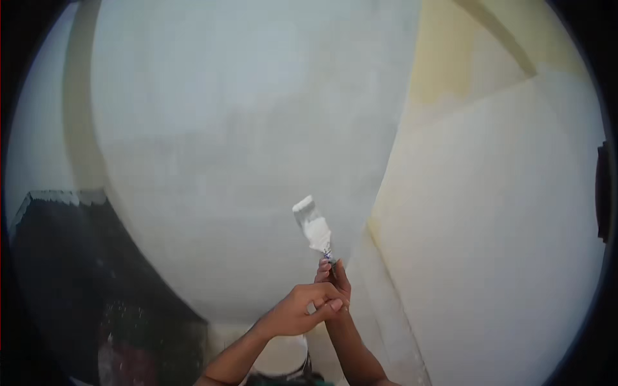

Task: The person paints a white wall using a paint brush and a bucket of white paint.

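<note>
Both hands, left hand (302,312) over right hand (336,276), grip the paintbrush (313,226) handle, bristles above against the wall (244,141).

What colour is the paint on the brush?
White, on the brush bristles, in the head view.

We see the paintbrush (313,224) handle hidden inside our right hand (336,276); the bucket (280,360) is cut off below.
</note>
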The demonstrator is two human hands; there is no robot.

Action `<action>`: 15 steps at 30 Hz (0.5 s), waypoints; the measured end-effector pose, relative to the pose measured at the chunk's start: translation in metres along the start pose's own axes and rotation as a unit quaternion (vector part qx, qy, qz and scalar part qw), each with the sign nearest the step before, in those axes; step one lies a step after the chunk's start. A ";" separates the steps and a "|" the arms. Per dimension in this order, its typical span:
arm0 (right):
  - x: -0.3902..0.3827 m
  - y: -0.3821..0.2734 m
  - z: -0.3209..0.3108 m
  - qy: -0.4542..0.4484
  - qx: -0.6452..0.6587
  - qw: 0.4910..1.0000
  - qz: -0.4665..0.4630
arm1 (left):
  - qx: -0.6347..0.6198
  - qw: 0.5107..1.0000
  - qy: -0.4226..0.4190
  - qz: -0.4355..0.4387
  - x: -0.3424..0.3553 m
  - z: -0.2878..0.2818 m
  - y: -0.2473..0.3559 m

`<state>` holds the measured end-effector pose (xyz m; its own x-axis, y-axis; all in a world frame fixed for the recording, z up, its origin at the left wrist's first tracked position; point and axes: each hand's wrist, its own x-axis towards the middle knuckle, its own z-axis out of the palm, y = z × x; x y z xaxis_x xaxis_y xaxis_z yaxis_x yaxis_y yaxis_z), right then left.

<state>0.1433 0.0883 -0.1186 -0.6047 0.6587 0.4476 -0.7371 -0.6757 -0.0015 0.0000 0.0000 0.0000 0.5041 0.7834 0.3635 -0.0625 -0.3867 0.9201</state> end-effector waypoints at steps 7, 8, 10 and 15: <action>0.051 0.053 0.050 0.053 -0.375 0.881 -0.285 | 0.317 0.852 0.128 0.397 -0.021 0.000 -0.001; 0.062 0.059 0.061 0.052 -0.529 0.756 -0.381 | 0.378 0.802 0.135 0.442 -0.018 -0.006 0.003; 0.071 0.046 0.071 -0.027 -0.639 0.627 -0.444 | 0.417 0.756 0.133 0.487 -0.016 -0.007 0.014; 0.086 0.018 0.128 -0.174 -0.803 0.111 -0.559 | 0.511 0.646 0.163 0.544 -0.004 -0.025 0.024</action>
<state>0.1166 0.0905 0.0345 -0.0213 -0.2080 0.9779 0.4349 0.8788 0.1964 -0.0252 0.0000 0.0246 0.4221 -0.2248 0.8782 0.4586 -0.7827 -0.4208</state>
